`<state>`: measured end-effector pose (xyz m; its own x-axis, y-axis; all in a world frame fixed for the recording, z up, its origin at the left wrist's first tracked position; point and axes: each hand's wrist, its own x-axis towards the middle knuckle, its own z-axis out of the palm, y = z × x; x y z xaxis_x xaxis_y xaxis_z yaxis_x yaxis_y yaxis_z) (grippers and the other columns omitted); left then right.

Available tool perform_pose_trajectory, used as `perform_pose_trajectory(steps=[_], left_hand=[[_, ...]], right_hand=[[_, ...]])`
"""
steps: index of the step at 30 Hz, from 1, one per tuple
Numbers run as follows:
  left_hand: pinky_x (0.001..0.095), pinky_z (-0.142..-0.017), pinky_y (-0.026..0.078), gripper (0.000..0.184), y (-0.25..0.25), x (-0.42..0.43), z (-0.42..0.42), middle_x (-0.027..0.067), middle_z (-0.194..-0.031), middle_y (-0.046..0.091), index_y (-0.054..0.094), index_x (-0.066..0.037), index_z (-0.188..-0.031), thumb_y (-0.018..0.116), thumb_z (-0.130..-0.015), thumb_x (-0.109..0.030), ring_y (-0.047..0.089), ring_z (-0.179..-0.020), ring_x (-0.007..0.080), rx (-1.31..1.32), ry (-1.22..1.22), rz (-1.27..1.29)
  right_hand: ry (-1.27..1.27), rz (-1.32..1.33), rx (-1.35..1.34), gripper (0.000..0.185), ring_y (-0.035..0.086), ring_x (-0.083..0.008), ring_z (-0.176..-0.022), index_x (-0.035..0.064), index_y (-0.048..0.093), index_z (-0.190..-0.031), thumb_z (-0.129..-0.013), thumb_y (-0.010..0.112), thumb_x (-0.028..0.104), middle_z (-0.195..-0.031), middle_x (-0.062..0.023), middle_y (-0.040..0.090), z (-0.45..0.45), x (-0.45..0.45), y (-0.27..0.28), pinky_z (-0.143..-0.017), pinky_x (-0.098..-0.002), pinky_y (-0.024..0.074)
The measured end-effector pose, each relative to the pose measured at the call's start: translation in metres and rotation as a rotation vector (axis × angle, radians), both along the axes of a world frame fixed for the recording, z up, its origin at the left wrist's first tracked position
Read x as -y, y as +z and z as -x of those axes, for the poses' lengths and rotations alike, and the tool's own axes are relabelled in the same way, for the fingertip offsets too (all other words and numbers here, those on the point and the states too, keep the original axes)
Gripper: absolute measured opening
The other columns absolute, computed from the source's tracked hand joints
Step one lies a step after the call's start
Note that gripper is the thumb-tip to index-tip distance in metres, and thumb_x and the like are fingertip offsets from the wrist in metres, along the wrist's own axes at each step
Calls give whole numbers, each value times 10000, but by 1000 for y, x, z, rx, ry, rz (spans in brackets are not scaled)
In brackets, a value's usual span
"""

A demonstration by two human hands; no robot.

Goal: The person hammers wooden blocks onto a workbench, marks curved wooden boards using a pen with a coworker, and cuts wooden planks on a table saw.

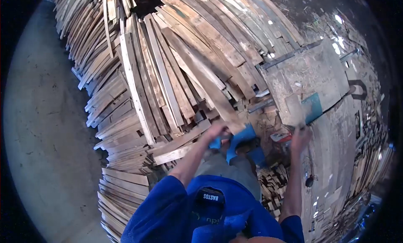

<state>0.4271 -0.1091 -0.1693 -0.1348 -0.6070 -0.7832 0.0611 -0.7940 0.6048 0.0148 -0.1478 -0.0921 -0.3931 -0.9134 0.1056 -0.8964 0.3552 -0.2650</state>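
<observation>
A long wooden board (201, 75) slants across the pile and its near end lies by my left hand (217, 130), at a blue item (243, 136) in front of my legs. The fingers of that hand are blurred, and whether they grip the board is unclear. On the right, my right hand (300, 138) is at the near edge of a wooden work surface (331, 71). Just beyond it are a small wood piece (294, 108) and a teal piece (312, 107). Motion blur smears its fingers. A red and white object (280, 137) lies to its left.
Stacked planks (113, 113) run along the left and far side. Grey floor (50, 138) stretches beyond them. A long wooden bench (331, 150) is at the right, with a dark metal bracket (358, 90) above it. Short wood offcuts (273, 188) lie beside my legs.
</observation>
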Motion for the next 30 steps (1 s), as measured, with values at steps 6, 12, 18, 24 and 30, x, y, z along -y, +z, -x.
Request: perform_pose_trajectory(steps=[6, 12, 18, 24, 30], left_hand=[[379, -965, 509, 366, 8, -146, 154, 90, -1165, 751, 738, -23, -1205, 673, -982, -306, 664, -1060, 201, -395, -605, 142], [416, -1066, 462, 459, 29, -158, 161, 123, -1398, 658, 649, -23, -1355, 676, -1003, -316, 598, -1272, 273, -397, -1047, 315], [403, -987, 509, 425, 63, -42, 125, 176, -1192, 729, 707, -11, -1234, 622, -1032, -375, 665, -1134, 271, -252, -1353, 666], [347, -925, 548, 686, 143, 81, 121, 153, -1210, 737, 708, -80, -1306, 696, -897, -630, 700, -1085, 225, 280, -1197, 551], [431, -773, 541, 624, 204, 64, 225, 222, -924, 747, 736, -29, -1124, 685, -895, -607, 727, -865, 353, 363, -1655, 576]], right_hand=[[298, -838, 606, 659, 593, -431, -1259, -17, 645, -1299, -921, 653, 524, -1306, -320, 631, -145, 3, 5, -1066, -493, 456], [185, -941, 537, 880, 614, -419, -1258, -15, 638, -1327, -899, 527, 746, -1288, -315, 644, -178, -54, -35, -1078, -486, 477], [223, -719, 443, 567, 666, -453, -1072, 49, 716, -1079, -1002, 505, 570, -1122, -266, 704, -102, -113, -3, -923, -534, 523], [79, -638, 463, 460, 671, -408, -846, 89, 736, -1005, -973, 538, 503, -941, -198, 718, 42, -217, 95, -755, -501, 515], [14, -560, 633, 520, 689, -394, -902, 102, 779, -971, -926, 583, 582, -933, -169, 736, 188, -323, 146, -827, -482, 526]])
